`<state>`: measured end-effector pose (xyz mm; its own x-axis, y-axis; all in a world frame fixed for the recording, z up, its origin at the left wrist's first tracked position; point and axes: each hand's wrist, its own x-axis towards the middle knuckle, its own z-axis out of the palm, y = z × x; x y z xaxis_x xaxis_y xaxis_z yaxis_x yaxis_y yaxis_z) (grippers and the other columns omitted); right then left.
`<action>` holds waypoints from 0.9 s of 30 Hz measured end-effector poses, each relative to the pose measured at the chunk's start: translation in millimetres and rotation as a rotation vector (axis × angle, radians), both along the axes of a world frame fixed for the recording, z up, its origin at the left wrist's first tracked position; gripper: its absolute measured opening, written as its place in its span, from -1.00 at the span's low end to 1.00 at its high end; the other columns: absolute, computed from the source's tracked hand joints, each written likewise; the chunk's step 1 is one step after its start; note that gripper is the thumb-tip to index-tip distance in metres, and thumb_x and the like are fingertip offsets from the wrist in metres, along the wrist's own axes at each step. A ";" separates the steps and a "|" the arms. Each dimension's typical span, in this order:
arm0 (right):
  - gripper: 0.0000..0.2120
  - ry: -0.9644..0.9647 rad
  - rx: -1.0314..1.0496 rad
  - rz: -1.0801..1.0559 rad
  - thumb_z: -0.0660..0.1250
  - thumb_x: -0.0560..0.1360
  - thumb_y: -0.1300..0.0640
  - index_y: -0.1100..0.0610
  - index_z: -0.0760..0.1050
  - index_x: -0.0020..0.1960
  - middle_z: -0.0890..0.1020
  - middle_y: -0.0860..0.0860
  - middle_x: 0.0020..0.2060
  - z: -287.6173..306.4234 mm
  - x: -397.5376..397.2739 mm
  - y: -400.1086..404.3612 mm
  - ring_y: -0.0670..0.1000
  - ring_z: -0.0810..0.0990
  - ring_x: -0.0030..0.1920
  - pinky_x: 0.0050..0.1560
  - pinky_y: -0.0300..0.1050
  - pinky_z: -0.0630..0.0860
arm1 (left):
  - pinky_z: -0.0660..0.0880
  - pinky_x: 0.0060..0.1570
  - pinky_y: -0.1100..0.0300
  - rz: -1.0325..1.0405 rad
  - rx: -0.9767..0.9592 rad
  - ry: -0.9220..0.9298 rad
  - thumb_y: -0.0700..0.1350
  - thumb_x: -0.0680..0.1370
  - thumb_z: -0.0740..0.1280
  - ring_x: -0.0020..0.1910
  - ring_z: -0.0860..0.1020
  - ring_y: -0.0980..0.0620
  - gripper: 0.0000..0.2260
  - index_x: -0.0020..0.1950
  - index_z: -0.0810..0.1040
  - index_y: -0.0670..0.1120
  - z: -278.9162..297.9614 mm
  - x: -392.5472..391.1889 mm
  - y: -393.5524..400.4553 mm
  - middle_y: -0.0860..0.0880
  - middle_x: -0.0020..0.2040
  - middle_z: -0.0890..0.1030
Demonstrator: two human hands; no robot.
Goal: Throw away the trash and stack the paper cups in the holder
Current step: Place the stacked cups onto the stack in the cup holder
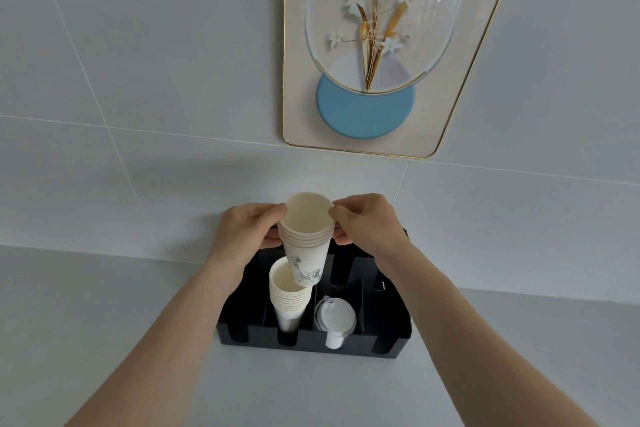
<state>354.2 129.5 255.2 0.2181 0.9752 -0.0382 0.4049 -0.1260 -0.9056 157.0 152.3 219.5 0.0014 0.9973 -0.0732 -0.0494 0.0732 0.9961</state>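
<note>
While both hands grip the nested cups, stacking is nearly done.
Left hand (pixel 244 232) and right hand (pixel 367 222) pinch the cup stack (pixel 304 239) above the holder's pile (pixel 289 298) just below them; no trash shows.

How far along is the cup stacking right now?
Partly done: one stack of paper cups already stands in the black holder, beside white lids. In hand: the left hand and right hand grip a second nested stack, its base entering the standing stack's top cup. Left: seating it. No trash is in view.
</note>
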 end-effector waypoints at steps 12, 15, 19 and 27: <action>-0.74 0.032 -0.072 0.016 0.33 0.53 0.18 -0.05 0.68 -0.25 0.77 0.18 -0.21 -40.6 -18.1 9.2 0.18 0.75 -0.12 0.05 0.18 0.71 | 0.68 0.11 -0.05 0.050 -0.066 0.051 -0.12 0.58 0.44 -0.01 0.75 -0.13 -0.81 0.12 0.72 -0.17 -39.2 -12.5 12.4 -0.14 -0.03 0.77; -0.70 0.048 -0.121 0.011 0.32 0.54 0.21 -0.06 0.68 -0.27 0.77 0.17 -0.18 -52.8 -18.2 10.0 0.15 0.76 -0.12 0.05 0.13 0.72 | 0.68 0.11 -0.05 0.072 -0.088 0.073 -0.10 0.57 0.44 -0.04 0.75 -0.06 -0.83 0.10 0.73 -0.14 -53.2 -12.5 12.3 -0.10 -0.05 0.78; -0.76 0.053 -0.184 0.027 0.28 0.54 0.23 0.11 0.71 -0.15 0.76 0.21 -0.15 -69.7 -16.0 10.3 0.20 0.75 -0.06 0.08 0.14 0.71 | 0.67 0.12 -0.02 0.053 -0.121 0.089 -0.16 0.59 0.38 -0.02 0.75 -0.03 -0.83 0.14 0.71 -0.12 -65.5 -12.3 10.0 -0.08 -0.03 0.78; -0.71 0.042 -0.230 0.025 0.29 0.54 0.24 -0.10 0.68 -0.12 0.78 0.08 -0.18 -93.1 -16.5 14.0 0.10 0.76 -0.08 0.07 0.08 0.72 | 0.67 0.05 0.12 0.018 -0.160 0.153 -0.26 0.57 0.37 0.00 0.74 0.01 -0.79 0.15 0.71 -0.11 -83.1 -12.5 11.6 -0.06 -0.01 0.77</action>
